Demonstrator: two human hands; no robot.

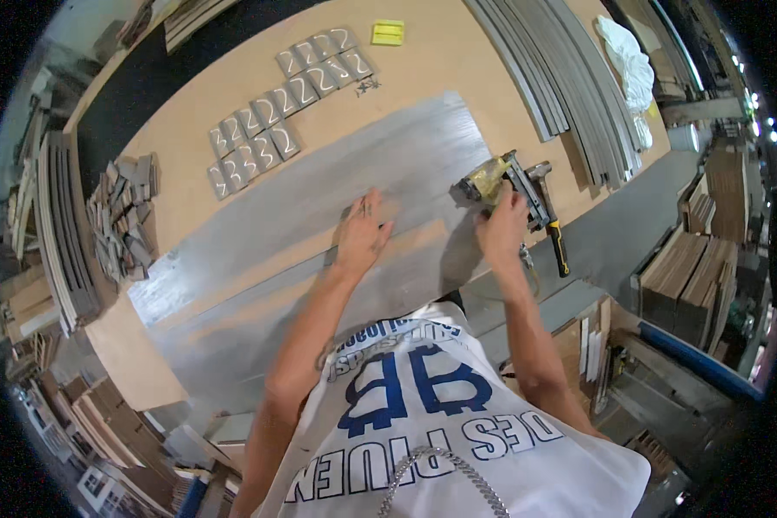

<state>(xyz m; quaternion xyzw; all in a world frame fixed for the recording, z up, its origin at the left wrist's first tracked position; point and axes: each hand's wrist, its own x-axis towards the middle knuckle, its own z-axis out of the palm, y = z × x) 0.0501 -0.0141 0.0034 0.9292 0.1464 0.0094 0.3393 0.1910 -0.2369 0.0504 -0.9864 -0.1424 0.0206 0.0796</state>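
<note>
R hand [502,223] – fingers clamped round nail gun [487,179] at grey board's [233,220] R edge. L hand [363,233] – fingers slightly apart, resting on board. Hammer [555,233] just R of gun. Farther out on desk [440,60]: grey pcs w/ white squiggles [300,88], yellow block [388,33], long grey strips [565,82].

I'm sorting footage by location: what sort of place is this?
Probably a woodworking or furniture workshop, judging by what looks like a nail gun, the hammer and the long grey strips on the worktable.
</note>
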